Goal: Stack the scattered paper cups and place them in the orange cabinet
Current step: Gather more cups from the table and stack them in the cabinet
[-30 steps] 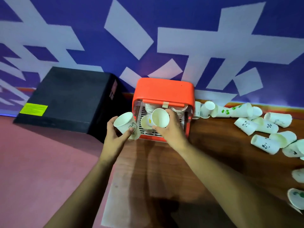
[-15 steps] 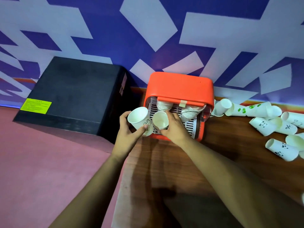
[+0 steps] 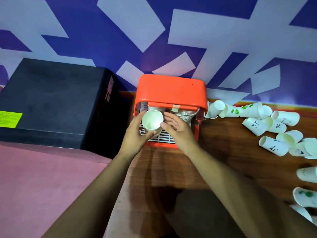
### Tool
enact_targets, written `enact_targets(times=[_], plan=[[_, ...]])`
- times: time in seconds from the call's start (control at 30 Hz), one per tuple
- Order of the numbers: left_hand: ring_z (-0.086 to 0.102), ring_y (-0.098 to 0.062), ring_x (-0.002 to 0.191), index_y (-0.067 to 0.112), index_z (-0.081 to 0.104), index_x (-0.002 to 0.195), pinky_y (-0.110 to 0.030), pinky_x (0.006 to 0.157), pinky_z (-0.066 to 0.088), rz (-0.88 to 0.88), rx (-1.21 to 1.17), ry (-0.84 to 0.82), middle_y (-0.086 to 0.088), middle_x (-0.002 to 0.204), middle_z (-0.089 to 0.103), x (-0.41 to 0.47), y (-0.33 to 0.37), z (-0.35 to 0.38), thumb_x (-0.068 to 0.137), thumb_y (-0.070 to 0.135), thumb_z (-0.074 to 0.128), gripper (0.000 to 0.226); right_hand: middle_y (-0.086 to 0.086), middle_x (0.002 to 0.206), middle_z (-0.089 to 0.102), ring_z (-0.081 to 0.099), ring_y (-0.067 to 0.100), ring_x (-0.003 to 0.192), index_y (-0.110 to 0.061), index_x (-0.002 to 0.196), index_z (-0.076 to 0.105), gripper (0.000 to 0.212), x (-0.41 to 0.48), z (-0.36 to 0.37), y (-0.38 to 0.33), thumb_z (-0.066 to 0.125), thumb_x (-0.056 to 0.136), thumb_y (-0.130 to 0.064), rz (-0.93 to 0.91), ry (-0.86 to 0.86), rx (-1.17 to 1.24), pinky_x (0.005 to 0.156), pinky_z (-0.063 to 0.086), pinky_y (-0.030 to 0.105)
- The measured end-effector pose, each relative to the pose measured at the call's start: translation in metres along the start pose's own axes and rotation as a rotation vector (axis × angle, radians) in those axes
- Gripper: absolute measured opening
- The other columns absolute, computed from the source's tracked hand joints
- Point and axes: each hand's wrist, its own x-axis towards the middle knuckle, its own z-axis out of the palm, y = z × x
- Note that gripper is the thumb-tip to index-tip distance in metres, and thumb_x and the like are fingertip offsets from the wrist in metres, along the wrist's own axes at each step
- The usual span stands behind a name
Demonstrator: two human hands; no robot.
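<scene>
The orange cabinet (image 3: 171, 91) stands at the back of the wooden table (image 3: 214, 162) with its front open. My left hand (image 3: 135, 134) grips a white paper cup (image 3: 152, 120), mouth towards me, over the cabinet's white slatted shelf (image 3: 163, 138). The cup sits in or on a second cup whose rim shows just under it. My right hand (image 3: 178, 129) lies beside the cup with its fingers nearly straight and its thumb at the rim, holding nothing. Stacked cups (image 3: 187, 115) are inside the cabinet behind my hands. Several loose cups (image 3: 272, 147) lie scattered on the right.
A large black box (image 3: 51, 100) with a yellow label sits left of the cabinet, on the pink floor (image 3: 42, 186). A blue and white patterned wall (image 3: 154, 40) rises right behind the cabinet. More cups (image 3: 305, 196) lie at the table's right edge.
My right hand has let go of the cup it set on the cabinet shelf. My left hand has carried its cup to the right, onto that one.
</scene>
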Motion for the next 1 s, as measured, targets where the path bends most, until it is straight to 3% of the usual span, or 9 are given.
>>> enact_targets(times=[0.1,0.23,0.37,0.47,0.57,0.63,0.73,0.8,1.0], plan=[[0.055,-0.007,0.128,0.030,0.044,0.145,-0.040,0.107,0.049,0.003,0.046,-0.032,0.010,0.140,0.057,0.006,-0.004,0.000,0.081,0.029,0.081,0.073,-0.016,0.119,0.066,0.062,0.010,0.115,-0.042,0.115,0.060,0.042,0.002,0.002,0.010,0.070,0.088,-0.012,-0.008,0.020,-0.005,0.103,0.047,0.031],[0.056,-0.006,0.128,0.030,0.045,0.143,-0.037,0.110,0.046,-0.014,0.016,-0.156,0.011,0.139,0.058,0.007,-0.011,-0.002,0.086,0.034,0.075,0.065,-0.009,0.115,0.068,0.064,0.013,0.111,-0.027,0.121,0.062,0.039,0.006,0.008,0.025,0.068,0.088,-0.007,0.008,0.061,-0.053,0.100,0.049,0.035],[0.044,-0.005,0.136,0.026,0.038,0.151,-0.028,0.114,0.036,-0.018,0.131,-0.189,0.007,0.151,0.048,0.008,-0.024,0.001,0.094,0.025,0.070,0.065,-0.004,0.124,0.067,0.061,0.010,0.117,-0.020,0.127,0.062,0.040,0.009,0.012,0.038,0.067,0.088,-0.014,-0.017,0.059,-0.272,0.104,0.047,0.036],[0.047,-0.013,0.139,0.024,0.035,0.156,-0.028,0.117,0.035,-0.090,0.130,-0.243,0.004,0.155,0.044,0.005,-0.034,0.006,0.095,0.023,0.068,0.069,0.001,0.129,0.064,0.059,0.017,0.119,-0.015,0.128,0.062,0.041,0.011,0.015,0.045,0.068,0.087,-0.015,-0.026,0.080,-0.369,0.103,0.047,0.042],[0.048,-0.014,0.139,0.022,0.034,0.156,-0.023,0.114,0.033,-0.121,0.177,-0.190,0.000,0.155,0.046,0.001,-0.039,0.012,0.098,0.017,0.064,0.066,0.001,0.132,0.061,0.059,0.021,0.118,-0.019,0.134,0.056,0.049,0.012,0.018,0.049,0.068,0.086,-0.017,-0.004,0.070,-0.412,0.102,0.048,0.044],[0.054,-0.012,0.132,0.024,0.037,0.155,-0.026,0.112,0.038,-0.123,0.155,-0.145,0.002,0.148,0.053,0.000,-0.038,0.015,0.099,0.014,0.062,0.062,0.002,0.131,0.061,0.061,0.021,0.115,-0.024,0.137,0.052,0.053,0.011,0.019,0.049,0.067,0.086,-0.019,0.009,0.077,-0.382,0.099,0.050,0.043],[0.057,-0.012,0.126,0.023,0.045,0.148,-0.034,0.111,0.045,-0.102,0.125,-0.095,0.005,0.139,0.059,0.001,-0.037,0.018,0.100,0.011,0.058,0.051,0.005,0.131,0.059,0.063,0.021,0.111,-0.017,0.137,0.052,0.056,0.011,0.020,0.051,0.069,0.084,-0.016,0.041,0.086,-0.314,0.098,0.052,0.043],[0.054,-0.013,0.129,0.020,0.047,0.146,-0.037,0.111,0.046,-0.080,0.136,-0.073,0.003,0.140,0.058,0.002,-0.038,0.020,0.100,0.008,0.056,0.048,0.003,0.131,0.057,0.062,0.021,0.115,-0.016,0.135,0.054,0.060,0.011,0.020,0.056,0.069,0.079,-0.026,0.043,0.099,-0.320,0.099,0.051,0.044],[0.042,-0.009,0.142,0.027,0.044,0.151,-0.040,0.121,0.033,-0.170,0.044,-0.084,0.008,0.152,0.048,0.003,-0.041,0.023,0.103,0.026,0.054,0.049,0.001,0.125,0.058,0.062,0.017,0.108,-0.017,0.130,0.056,0.055,0.009,0.024,0.057,0.076,0.079,-0.012,0.050,0.143,-0.299,0.094,0.053,0.042]])
